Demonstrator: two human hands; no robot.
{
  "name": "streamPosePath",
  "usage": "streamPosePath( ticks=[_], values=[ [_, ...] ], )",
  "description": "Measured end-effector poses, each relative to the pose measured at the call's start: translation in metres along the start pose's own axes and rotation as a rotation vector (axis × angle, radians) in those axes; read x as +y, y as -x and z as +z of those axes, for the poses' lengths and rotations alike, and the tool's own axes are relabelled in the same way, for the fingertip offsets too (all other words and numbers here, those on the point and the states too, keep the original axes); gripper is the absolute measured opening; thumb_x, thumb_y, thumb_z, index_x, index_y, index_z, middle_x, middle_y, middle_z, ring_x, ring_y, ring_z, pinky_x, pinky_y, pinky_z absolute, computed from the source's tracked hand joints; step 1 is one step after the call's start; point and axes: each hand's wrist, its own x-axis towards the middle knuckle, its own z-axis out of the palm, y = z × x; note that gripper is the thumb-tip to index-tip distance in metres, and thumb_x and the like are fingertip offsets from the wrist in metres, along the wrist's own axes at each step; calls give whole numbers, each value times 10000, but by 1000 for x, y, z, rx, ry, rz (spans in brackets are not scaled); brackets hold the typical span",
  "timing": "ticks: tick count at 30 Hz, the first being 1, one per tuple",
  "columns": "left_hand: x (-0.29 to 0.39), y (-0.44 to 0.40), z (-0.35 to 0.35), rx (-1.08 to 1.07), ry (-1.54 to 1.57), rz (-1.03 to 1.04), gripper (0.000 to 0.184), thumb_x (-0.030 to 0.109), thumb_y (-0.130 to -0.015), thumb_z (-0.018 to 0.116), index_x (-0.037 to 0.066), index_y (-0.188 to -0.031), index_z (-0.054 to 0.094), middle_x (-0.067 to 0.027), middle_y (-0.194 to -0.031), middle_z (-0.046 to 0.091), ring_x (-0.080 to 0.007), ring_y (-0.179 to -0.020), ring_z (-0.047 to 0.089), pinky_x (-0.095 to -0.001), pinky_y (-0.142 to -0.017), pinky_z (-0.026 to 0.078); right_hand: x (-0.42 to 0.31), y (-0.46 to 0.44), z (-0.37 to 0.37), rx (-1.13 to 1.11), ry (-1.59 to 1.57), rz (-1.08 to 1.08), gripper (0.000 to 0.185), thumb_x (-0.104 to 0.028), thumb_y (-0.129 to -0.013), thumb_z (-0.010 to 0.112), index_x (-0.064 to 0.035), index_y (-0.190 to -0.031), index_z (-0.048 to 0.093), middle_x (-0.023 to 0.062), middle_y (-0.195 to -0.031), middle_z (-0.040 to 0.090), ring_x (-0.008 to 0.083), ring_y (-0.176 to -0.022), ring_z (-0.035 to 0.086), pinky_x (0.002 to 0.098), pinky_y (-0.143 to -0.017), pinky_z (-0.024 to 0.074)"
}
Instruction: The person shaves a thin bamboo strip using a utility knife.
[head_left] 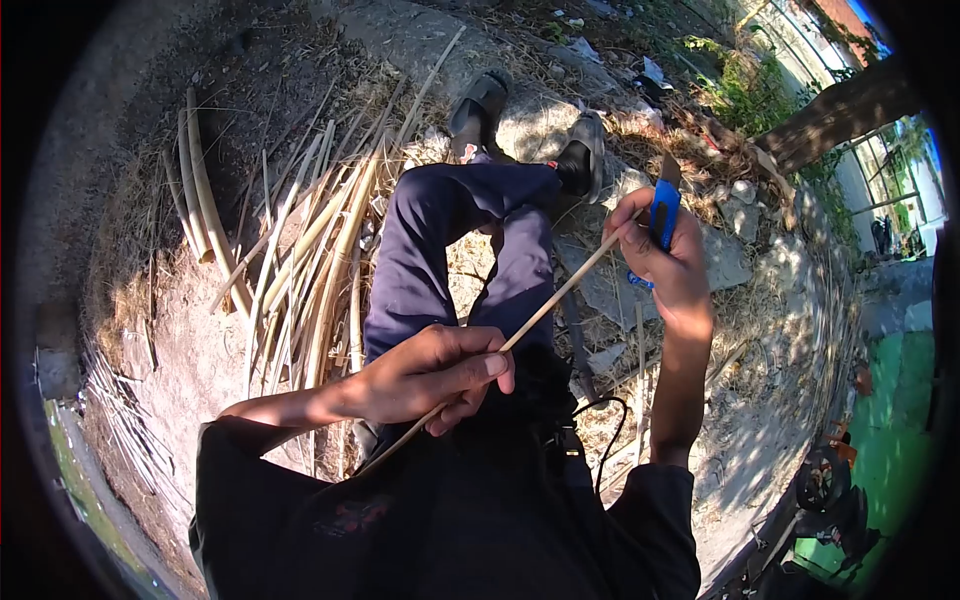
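Note:
A thin, pale bamboo strip (553,301) runs diagonally across my lap. My left hand (430,378) is closed around its lower part, thumb along the top, and the tail of the strip passes down beside my body. At the upper end, my right hand (660,255) pinches the strip between thumb and fingers. That same hand also grips a blue utility knife (664,213), its dark brownish blade pointing up and away from the strip. Part of the knife handle is hidden by the palm.
A heap of split bamboo strips (325,265) lies on the ground left of my legs, with thicker bamboo pieces (204,195) beyond. Stone slabs (600,285) and dry grass are at the right. A tree trunk (840,115) leans at the upper right. A motorcycle (835,500) stands lower right.

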Motion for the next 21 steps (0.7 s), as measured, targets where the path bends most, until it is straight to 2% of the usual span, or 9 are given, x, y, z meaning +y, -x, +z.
streamPosePath(
  ticks=[2,4,5,8,12,15,17,18,21],
  values=[
    [-9,-8,3,15,44,1,328,242,-1185,387,12,-1075,592,-1,-548,475,-85,-425,493,-236,-468,420,3,0,2,54,-26,-81,151,-93,-991,738,-3,-1110,712,50,-919,719,70,-780,618,223,-690,478],
    [-22,-21,3,105,204,88,315,247,-1180,423,25,-1060,611,20,-546,461,-60,-407,418,-226,-395,359,4,4,3,104,-13,-123,185,-95,-997,732,-7,-1158,710,44,-932,710,74,-800,624,232,-715,491],
    [-29,-27,8,184,159,122,325,241,-1182,421,29,-1040,623,38,-525,408,-47,-414,354,-231,-415,304,4,8,5,194,48,-108,232,-86,-997,730,-6,-1210,688,39,-938,697,83,-814,632,232,-724,494],
    [-39,-40,15,214,80,289,328,235,-1181,429,28,-1028,632,50,-526,384,-37,-439,349,-234,-454,292,13,18,13,350,125,-203,356,-192,-1032,704,2,-1316,613,38,-937,655,82,-749,588,222,-676,456],
    [-30,-41,22,341,-57,286,343,221,-1177,443,30,-992,660,55,-545,413,-36,-484,338,-256,-486,273,24,46,22,355,85,-291,484,-439,-1080,578,16,-1245,592,66,-893,646,88,-650,535,253,-604,436],
    [-27,-41,20,372,-108,256,356,231,-1176,445,31,-982,666,55,-549,415,-44,-510,342,-269,-506,287,30,59,38,231,202,-296,422,-376,-1056,645,26,-1181,614,98,-843,666,153,-620,608,295,-576,476],
    [-26,-39,17,376,-104,232,356,240,-1175,446,31,-979,657,50,-555,416,-48,-523,352,-273,-517,298,27,58,52,165,632,-496,376,-333,-1006,730,17,-1116,650,123,-824,687,252,-640,688,339,-578,526],
    [-26,-38,15,385,-101,210,357,249,-1175,448,31,-975,648,45,-562,418,-53,-537,361,-277,-527,309,27,58,59,148,654,-484,345,-313,-953,794,-11,-1073,678,117,-865,713,306,-692,730,372,-603,561],
    [-30,-37,14,416,-67,216,362,263,-1174,446,34,-951,617,30,-590,440,-58,-556,375,-280,-541,312,31,60,66,104,793,-516,350,-299,-962,772,24,-1058,675,134,-827,710,288,-664,716,366,-589,550]
  ],
)
